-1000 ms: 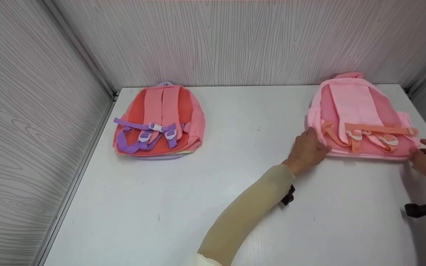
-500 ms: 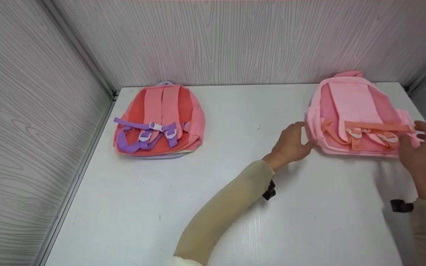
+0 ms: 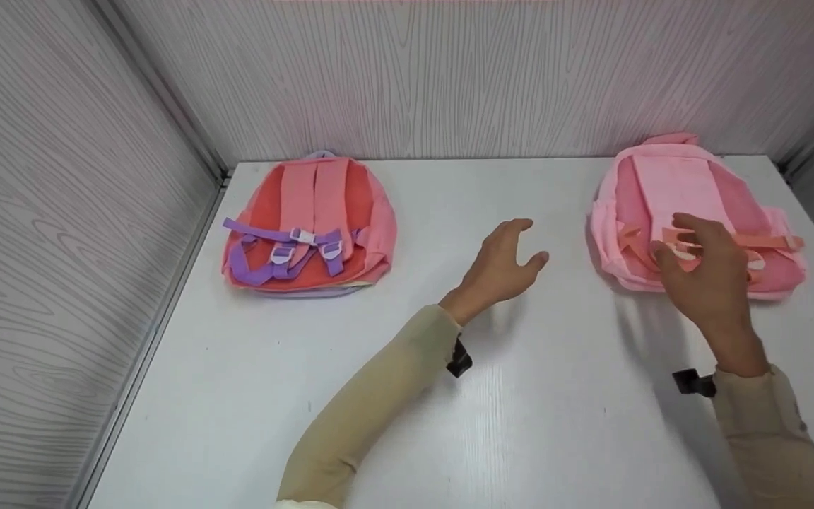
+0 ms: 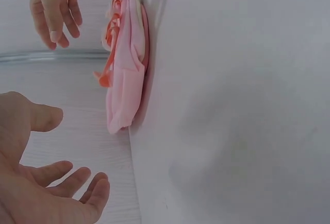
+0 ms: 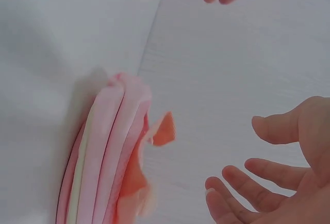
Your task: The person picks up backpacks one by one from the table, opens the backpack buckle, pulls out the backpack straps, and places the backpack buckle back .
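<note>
A light pink backpack (image 3: 682,177) with orange straps lies strap side up at the back right of the table. My right hand (image 3: 707,276) hovers over its front part with fingers spread and nothing held; in the right wrist view a gap shows between that hand (image 5: 278,167) and the backpack (image 5: 103,157). To the left of this bag, my left hand (image 3: 495,268) hangs above the table, its thumb and fingers apart and holding nothing. A coral red backpack (image 3: 311,205) with purple straps and white buckles lies strap side up at the back left.
The white table (image 3: 485,424) meets a grey wood-grain wall (image 3: 435,78) at the back. Another panel (image 3: 46,247) rises along the left, with a metal rail at its foot. A dark wrist camera (image 3: 693,382) sits under the right wrist.
Both hands have let go of the light pink backpack and moved left. The right hand now passes above it, and the left is well apart from it. The backpacks stay in place.
</note>
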A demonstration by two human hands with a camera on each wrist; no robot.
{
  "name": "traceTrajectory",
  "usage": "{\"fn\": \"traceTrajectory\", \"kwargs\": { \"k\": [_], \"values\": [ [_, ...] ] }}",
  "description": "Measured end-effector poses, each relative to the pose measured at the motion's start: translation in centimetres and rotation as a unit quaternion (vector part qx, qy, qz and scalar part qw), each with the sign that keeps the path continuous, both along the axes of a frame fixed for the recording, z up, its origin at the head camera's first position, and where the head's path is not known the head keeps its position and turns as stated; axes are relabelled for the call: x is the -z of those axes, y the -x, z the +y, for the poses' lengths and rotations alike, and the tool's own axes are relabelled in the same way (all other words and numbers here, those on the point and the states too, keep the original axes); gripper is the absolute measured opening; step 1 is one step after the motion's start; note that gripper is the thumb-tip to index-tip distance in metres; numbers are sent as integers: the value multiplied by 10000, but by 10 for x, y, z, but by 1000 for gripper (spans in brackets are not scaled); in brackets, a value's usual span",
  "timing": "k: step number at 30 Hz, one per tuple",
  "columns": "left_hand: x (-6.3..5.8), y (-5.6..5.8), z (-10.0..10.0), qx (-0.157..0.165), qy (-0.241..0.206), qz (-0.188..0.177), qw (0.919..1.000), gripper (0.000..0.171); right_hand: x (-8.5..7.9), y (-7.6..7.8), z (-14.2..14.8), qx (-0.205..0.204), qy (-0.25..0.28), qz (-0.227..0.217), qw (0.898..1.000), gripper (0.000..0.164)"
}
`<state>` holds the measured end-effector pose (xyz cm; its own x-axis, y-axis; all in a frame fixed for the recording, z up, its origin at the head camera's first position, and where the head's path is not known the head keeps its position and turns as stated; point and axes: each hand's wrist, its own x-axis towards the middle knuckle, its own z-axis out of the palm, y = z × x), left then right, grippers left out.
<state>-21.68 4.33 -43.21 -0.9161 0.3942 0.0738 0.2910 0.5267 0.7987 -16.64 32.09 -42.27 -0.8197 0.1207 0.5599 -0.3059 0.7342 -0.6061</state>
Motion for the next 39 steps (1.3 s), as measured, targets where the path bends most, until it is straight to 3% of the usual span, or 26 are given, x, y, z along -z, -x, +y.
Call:
{"fn": "traceTrajectory", "kwargs": {
  "k": [8, 24, 39],
  "values": [
    [-6, -7, -43, 19, -177, 61, 9998, 60, 2, 9, -43, -946, 112, 99, 9954, 40],
    [-13, -22, -122, -567, -221, 318, 9976, 60, -7, 23, -101, -1538, 329, -555, 9860, 41],
    [-9, -31, -202, -1026, -528, 285, 9929, 55, -16, 44, -166, -2373, 239, -1061, 9653, 45]
  ]
}}
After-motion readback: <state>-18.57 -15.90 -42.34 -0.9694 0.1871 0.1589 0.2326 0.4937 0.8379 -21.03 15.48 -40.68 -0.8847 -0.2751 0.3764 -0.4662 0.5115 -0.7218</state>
